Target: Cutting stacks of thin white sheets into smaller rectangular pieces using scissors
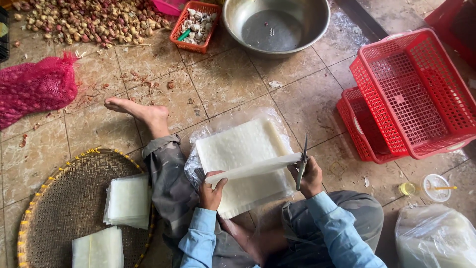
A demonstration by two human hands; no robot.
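Observation:
I sit on a tiled floor with a stack of pale translucent wrapper sheets (238, 149) lying on a clear plastic bag in front of me. My left hand (211, 189) pinches the near-left end of a folded strip of sheets (258, 167), lifted above the stack. My right hand (310, 176) grips a pair of scissors (302, 161), blades pointing up, at the strip's right end. Two piles of cut square sheets (128, 200) rest on a round woven tray (59, 198) to my left.
Stacked red plastic baskets (411, 94) stand at the right. A metal basin (275, 25), a small red basket of garlic (194, 26) and loose shallots (84, 22) lie at the back. A pink mesh sack (34, 87) is at left, a plastic bag (435, 237) and cup (436, 187) at right.

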